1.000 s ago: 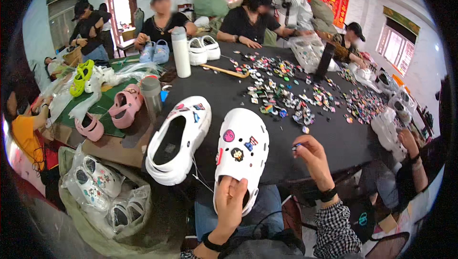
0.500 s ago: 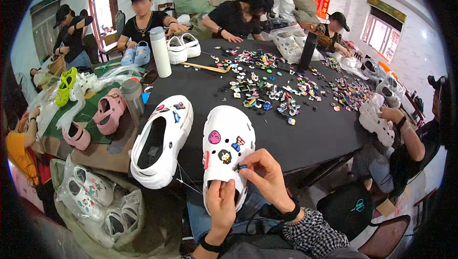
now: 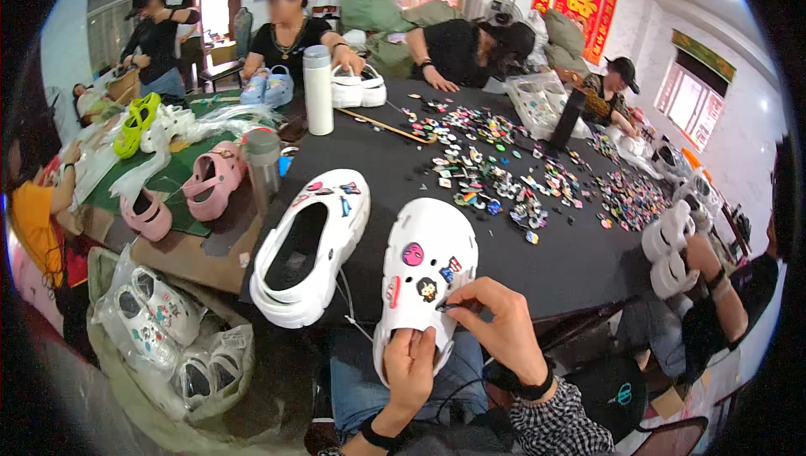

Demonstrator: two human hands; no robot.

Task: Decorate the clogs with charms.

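Observation:
A white clog points away from me at the near table edge, with several charms on its toe: a pink round one, a black-haired figure, a red-and-blue piece and a red strip. My left hand grips its opening, the fingertips hidden inside. At the clog's right side, my right hand pinches a small dark shoe charm against the upper; whether it sits in a hole is unclear. The matching white clog, also with charms, lies to the left, a thin cord beside it.
Loose charms spread over the black table. A white bottle, a grey tumbler and pink clogs stand left. Below is a sack of bagged clogs. Several co-workers sit around; one at right holds white clogs.
The view has shifted, so the scene sits further right. My right fingers now press the charm closer against the clog's side. My left hand keeps its hold. The right co-worker's clogs have turned.

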